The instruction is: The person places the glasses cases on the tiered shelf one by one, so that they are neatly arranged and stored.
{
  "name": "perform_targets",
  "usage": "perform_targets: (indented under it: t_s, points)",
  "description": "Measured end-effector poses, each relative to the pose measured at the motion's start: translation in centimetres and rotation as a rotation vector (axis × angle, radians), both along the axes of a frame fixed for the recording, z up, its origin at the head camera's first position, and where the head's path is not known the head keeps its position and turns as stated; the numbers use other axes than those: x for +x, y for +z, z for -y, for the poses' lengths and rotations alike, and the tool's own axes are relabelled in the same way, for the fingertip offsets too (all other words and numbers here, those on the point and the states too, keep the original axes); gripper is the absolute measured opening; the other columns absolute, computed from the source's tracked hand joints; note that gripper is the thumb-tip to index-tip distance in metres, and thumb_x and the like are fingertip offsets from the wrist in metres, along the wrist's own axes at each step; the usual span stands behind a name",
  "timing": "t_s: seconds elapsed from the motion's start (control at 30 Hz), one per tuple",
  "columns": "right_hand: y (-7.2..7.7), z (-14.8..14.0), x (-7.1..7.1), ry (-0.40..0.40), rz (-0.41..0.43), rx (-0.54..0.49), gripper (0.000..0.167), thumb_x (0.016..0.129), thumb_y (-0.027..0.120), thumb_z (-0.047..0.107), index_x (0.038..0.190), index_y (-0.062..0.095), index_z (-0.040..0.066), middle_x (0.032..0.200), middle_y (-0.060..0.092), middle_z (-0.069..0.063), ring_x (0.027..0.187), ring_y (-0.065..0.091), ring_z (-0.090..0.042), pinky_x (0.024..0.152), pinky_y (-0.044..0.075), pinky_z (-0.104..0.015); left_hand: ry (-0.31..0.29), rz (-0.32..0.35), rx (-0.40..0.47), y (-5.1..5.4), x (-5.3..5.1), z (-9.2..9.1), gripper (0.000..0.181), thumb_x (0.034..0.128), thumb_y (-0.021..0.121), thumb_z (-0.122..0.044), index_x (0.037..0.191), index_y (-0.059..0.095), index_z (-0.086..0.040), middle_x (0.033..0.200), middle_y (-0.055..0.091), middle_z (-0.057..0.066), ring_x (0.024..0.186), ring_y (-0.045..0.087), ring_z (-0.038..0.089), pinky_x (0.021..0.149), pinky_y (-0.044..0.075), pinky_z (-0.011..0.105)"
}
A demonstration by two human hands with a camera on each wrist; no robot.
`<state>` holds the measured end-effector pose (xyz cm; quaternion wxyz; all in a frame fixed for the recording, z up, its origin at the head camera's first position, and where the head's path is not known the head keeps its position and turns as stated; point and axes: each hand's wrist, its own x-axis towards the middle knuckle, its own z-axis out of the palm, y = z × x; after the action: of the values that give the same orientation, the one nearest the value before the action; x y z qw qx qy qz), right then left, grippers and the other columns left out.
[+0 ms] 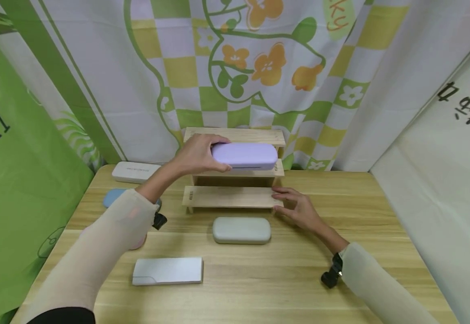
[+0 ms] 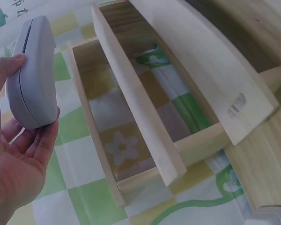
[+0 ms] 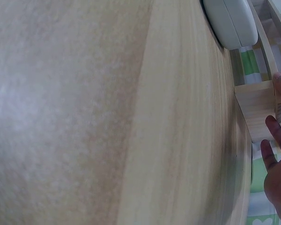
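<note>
At the far left a green cloth (image 1: 28,180) is hanging beside the wooden table (image 1: 381,234). Along that side of the table a pink object (image 1: 139,243) and a blue case (image 1: 114,197) are lying partly hidden behind the left sleeve (image 1: 109,243), while a white case (image 1: 134,172) is resting near the back edge. A flat silvery case (image 1: 167,271) is lying nearer the front. The left hand (image 1: 196,155) is pinching the left end of a lilac case (image 1: 245,154), thumb on one side and fingers on the other, and is holding it level in the air, apart from the boards in the left wrist view. Below it a stepped wooden shelf (image 1: 235,136) is standing before a patterned curtain (image 1: 255,67), and a grey-green case (image 1: 241,230) is lying on the table just in front of the lowest step (image 1: 231,197). Farthest right, the right hand (image 1: 300,210) is spreading its fingers and touching the right end of that step; how firmly it is pressing, I cannot tell.
</note>
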<state>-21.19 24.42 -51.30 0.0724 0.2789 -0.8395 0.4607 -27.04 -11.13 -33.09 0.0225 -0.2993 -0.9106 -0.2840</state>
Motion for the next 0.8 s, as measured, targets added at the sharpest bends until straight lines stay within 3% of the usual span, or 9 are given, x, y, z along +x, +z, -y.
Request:
perform_targets:
  t_s: [0.2,0.8]
  points:
    - [-0.1,-0.1,0.0,0.001,-0.004,-0.01,0.038,0.086,0.085,-0.001,0.123,0.078,0.003,0.142,0.068,-0.014,0.135,0.059,-0.038,0.116,0.035,-0.015,-0.005,0.005,0.015,0.3,-1.3,-1.0,0.075,0.0763,0.09,-0.044,0.14,0.069,-0.011,0.134,0.072,0.01,0.111,0.068,0.025,0.092,0.054,0.042]
    - [0.1,0.0,0.1,0.003,0.005,-0.016,0.038,0.087,0.085,-0.001,0.123,0.077,0.003,0.142,0.068,-0.014,0.134,0.059,-0.037,0.115,0.037,-0.015,0.041,0.046,0.066,1.1,-4.5,-3.6,0.073,0.0782,0.09,-0.04,0.141,0.068,-0.01,0.129,0.073,0.011,0.111,0.067,0.024,0.094,0.054,0.039]
